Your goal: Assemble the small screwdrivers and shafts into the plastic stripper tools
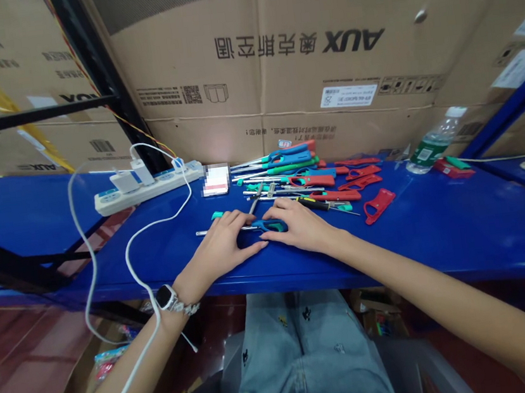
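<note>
We see the blue lighter [275, 225] low over the blue shelf [438, 226], near its front edge, between the two hands; its metal rod [201, 233] comes out to the left from under the left hand [224, 238]. The fingers of this hand are bent over the rod, and its thumb stands apart in a wide arc; their tips are partly covered, so we cannot tell if they grip or only steady. The right hand [298, 222] is half closed and has the blue handle between its thumb and its first fingers; the two thumbs almost meet.

We judge that the main danger is a slip: if the right fingers loosen while the left ones only lie on the rod, the lighter may turn or fall toward the lap. The pile of lighters [283, 168] is just behind the fingers, with the screwdriver [314, 203] near the right hand; a careless push there could mix the pieces, or send the red casings [379, 206] sliding. The white cable [141, 278] crosses the view before the left wrist (we cannot tell if it touches); should it catch on the watch [165, 296], a quick pull could drag the power strip [147, 188].
</note>
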Demonstrator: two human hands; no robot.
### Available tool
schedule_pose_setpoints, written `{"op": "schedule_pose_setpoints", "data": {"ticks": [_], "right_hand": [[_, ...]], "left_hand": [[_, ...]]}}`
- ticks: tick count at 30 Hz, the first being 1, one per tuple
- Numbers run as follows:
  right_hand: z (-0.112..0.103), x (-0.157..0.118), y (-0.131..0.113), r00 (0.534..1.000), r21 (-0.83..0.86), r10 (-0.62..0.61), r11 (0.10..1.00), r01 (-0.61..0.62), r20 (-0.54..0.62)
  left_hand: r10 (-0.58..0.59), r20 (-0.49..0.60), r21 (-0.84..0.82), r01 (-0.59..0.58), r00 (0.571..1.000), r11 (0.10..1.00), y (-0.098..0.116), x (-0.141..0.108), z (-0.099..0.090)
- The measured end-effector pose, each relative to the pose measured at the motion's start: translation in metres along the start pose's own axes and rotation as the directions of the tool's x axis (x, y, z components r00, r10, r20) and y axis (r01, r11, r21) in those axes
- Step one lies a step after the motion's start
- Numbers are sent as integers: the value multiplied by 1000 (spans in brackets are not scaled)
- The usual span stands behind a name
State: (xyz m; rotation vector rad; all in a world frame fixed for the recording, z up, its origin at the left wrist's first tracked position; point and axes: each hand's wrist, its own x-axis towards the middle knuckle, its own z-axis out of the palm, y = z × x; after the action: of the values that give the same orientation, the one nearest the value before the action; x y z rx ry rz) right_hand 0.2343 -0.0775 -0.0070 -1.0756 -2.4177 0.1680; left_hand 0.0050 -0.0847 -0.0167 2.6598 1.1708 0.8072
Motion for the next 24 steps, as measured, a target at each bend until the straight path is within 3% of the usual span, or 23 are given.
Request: {"op": "schedule_pose_setpoints", "data": {"ticks": [24], "right_hand": [[-1,-14,-9,996,-79,-43,996,49,74]], "left_hand": [[20,14,-81,-19,1000,997,-3,0,3]]}}
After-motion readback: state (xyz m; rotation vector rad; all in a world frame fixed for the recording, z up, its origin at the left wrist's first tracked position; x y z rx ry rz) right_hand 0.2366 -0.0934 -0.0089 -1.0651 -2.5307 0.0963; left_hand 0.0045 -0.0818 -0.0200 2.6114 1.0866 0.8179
